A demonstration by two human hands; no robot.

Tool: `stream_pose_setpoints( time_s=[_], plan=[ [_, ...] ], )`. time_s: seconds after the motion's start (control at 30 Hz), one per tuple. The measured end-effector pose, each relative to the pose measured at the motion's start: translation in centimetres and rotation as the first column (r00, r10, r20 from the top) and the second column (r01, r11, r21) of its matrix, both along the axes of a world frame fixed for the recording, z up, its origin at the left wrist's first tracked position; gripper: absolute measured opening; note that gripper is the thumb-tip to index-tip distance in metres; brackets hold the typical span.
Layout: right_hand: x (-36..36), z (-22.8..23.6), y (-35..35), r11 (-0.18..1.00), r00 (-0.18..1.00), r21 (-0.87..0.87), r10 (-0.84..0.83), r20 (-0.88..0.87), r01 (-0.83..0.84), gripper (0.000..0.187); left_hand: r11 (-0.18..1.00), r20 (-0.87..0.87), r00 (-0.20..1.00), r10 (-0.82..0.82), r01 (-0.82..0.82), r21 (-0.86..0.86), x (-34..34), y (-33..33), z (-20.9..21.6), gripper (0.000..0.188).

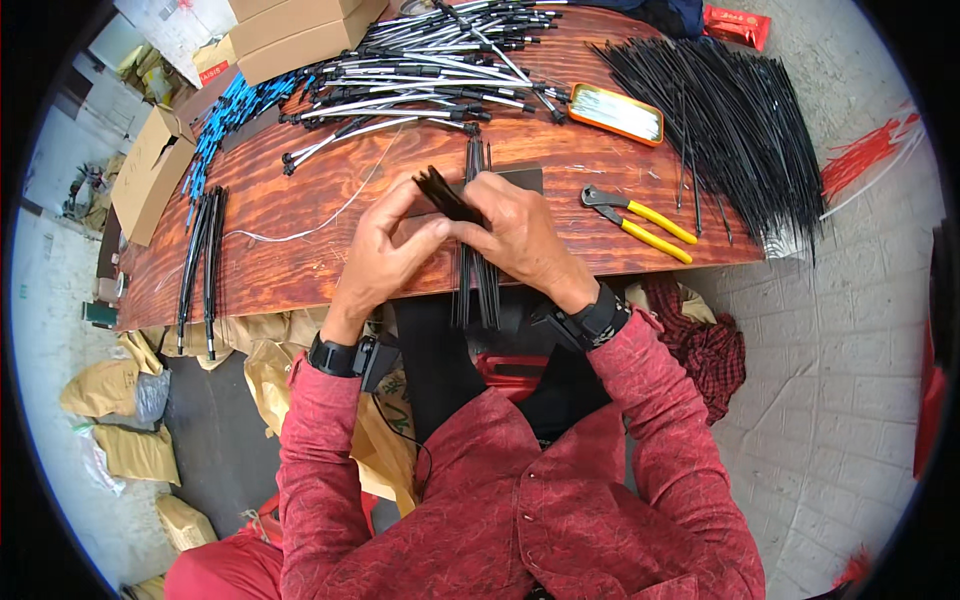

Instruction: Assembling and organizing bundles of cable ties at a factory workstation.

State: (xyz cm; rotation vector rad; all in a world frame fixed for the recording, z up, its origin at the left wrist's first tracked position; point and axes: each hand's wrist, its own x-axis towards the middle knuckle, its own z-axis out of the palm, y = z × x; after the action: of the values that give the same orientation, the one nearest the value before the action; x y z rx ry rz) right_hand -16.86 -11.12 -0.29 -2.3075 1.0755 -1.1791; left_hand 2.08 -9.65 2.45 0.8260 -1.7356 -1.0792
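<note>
Both of my hands meet above the front edge of the wooden table point(290, 262). My right hand point(525, 225) closes its fingers and thumb on a dark, tilted bundle of thin black strips point(440, 192). The thumb of my left hand point(385, 245) meets my right thumb, and its fingers curl against the near side of that bundle. Below them, a sheaf of thin black rods point(478, 285) lies across the table edge, its near ends hanging over my lap. My hands hide its middle. A dark flat plate point(525, 180) lies behind my right hand.
Yellow-handled pincers point(650, 222) and an orange-rimmed tin point(618, 112) lie to the right, before a big heap of black rods point(720, 130). Silver-and-black rods point(420, 85) and blue pieces point(235, 110) pile up behind. Several black rods point(205, 265) overhang the left edge. Cardboard boxes point(300, 35) stand behind.
</note>
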Motion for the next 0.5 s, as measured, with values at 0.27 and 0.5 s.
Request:
stream_pose_setpoints(
  time_s=[0.27, 0.5],
  plan=[
    [-1.5, -1.0, 0.3, 0.969, 0.963, 0.114, 0.195, 0.186, -0.218, 0.023, 0.975, 0.170, 0.964, 0.203, -0.215, 0.053, -0.8, 1.3, -0.1, 0.025],
    [-1.5, -0.8, 1.2, 0.969, 0.968, 0.220, 0.062, 0.244, -0.117, 0.024, 0.906, 0.260, 0.904, 0.340, -0.241, -0.348, -1.8, 1.3, 0.2, 0.020]
  ],
)
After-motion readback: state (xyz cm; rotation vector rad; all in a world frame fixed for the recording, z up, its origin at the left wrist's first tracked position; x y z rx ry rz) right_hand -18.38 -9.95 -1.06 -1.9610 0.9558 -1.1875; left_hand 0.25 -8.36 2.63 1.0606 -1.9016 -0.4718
